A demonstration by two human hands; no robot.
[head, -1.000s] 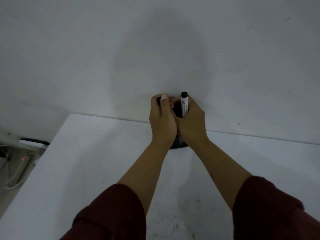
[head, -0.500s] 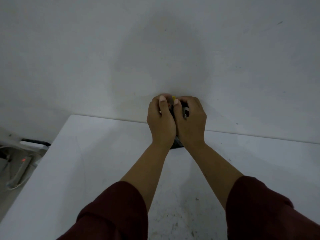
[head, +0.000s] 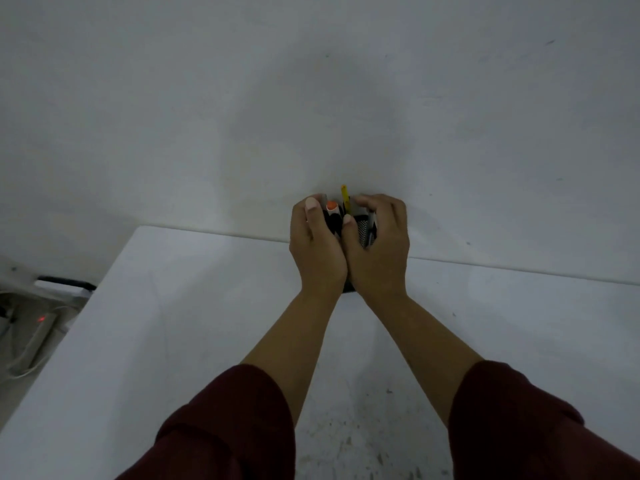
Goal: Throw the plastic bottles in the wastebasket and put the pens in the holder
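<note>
A black mesh pen holder (head: pixel 362 231) stands at the back of the white table (head: pixel 173 323), against the wall. My left hand (head: pixel 317 245) wraps its left side and my right hand (head: pixel 381 249) cups its right side, thumbs nearly touching in front. An orange-capped marker (head: pixel 331 205) and a thin yellow pen (head: pixel 344 195) stick up out of the holder between my fingers. A white marker barrel (head: pixel 372 221) shows by my right fingers. Most of the holder is hidden by my hands. No bottle or wastebasket is in view.
The white wall (head: pixel 311 98) rises directly behind the holder. The table's left edge runs diagonally at the left. Beyond that edge, a power strip with a red light (head: pixel 41 320) and cables lie on the floor.
The black-capped marker that stood up in my right hand has gone down into the holder. My right fingers then loosened over the top, uncovering the orange cap and yellow pen.
</note>
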